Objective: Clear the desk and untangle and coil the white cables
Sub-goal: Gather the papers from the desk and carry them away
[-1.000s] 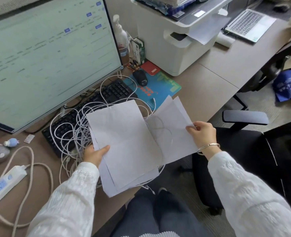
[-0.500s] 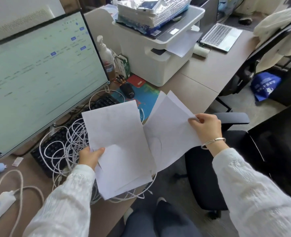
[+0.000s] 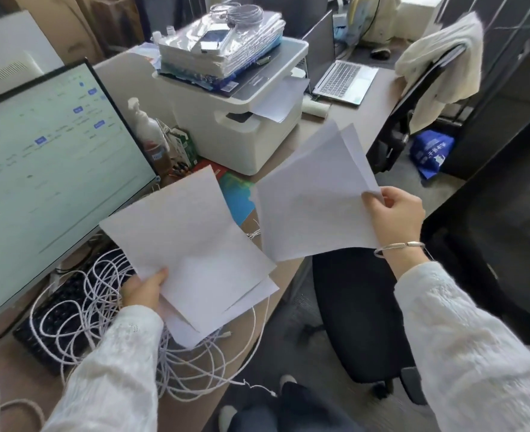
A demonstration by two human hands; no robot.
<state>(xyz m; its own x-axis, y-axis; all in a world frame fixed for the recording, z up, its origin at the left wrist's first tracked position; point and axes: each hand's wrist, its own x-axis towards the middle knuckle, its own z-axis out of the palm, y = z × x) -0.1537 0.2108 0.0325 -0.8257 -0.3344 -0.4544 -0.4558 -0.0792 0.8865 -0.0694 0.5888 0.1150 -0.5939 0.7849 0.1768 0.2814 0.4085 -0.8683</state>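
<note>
While the left hand (image 3: 143, 289) grips the lower left edge of one sheaf of white sheets (image 3: 192, 254) with the thumb on top, the right hand (image 3: 394, 215) pinches the far right corner of a second sheaf of white paper (image 3: 315, 201), and both are lifted above the desk (image 3: 276, 163), apart from each other with a narrow gap between them. Under the left sheaf, the tangled white cables (image 3: 79, 310) lie in loose loops across the black keyboard (image 3: 44, 325) and spill over the desk's near edge, one plug end dangling beside the person's knee. To the left stands a lit monitor (image 3: 51, 179); behind the papers sit a white printer (image 3: 251, 120) stacked with foil packets, a pump bottle (image 3: 146, 126) and a blue mouse mat (image 3: 238, 201). An open laptop (image 3: 344, 79) rests further back, and a black office chair (image 3: 360, 310) stands beneath the right forearm.
</note>
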